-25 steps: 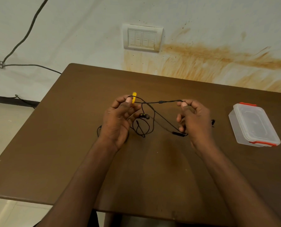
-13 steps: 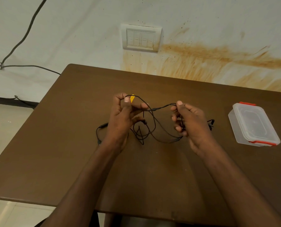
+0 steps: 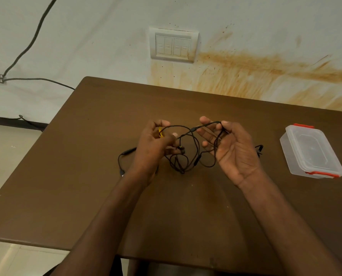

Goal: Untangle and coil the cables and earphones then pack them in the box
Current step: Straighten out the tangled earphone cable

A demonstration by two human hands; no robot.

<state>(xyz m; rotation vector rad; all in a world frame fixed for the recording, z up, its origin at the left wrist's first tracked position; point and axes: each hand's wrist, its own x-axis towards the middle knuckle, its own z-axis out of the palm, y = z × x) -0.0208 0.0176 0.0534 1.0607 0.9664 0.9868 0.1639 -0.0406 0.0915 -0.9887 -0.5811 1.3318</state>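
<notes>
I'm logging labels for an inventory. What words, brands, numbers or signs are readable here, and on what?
None can be read.
Wall switch plate: small marks on the rockers, too blurred to read.
Clear plastic box with red clips: no label visible.
Black earphone cable and its yellow tag: no legible print.

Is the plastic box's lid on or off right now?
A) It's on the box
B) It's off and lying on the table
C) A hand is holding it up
A: the clear plastic box sits on the table with its lid on, red clips at both ends, away from both hands.
</notes>
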